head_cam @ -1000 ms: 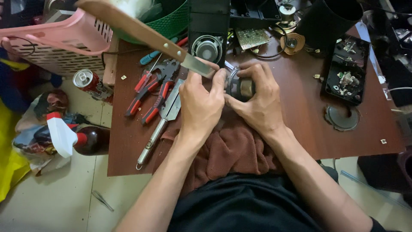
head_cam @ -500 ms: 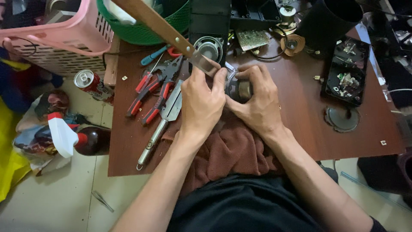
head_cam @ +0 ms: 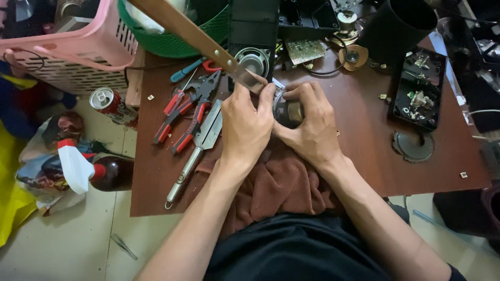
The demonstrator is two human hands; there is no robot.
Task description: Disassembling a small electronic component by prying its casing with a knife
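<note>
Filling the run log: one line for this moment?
left hand: knife | right hand: small speaker | under: brown cloth

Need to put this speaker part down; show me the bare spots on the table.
Bare table lies between the right hand and the round disc. Crowded: pliers beside the left hand, parts along the back.
</note>
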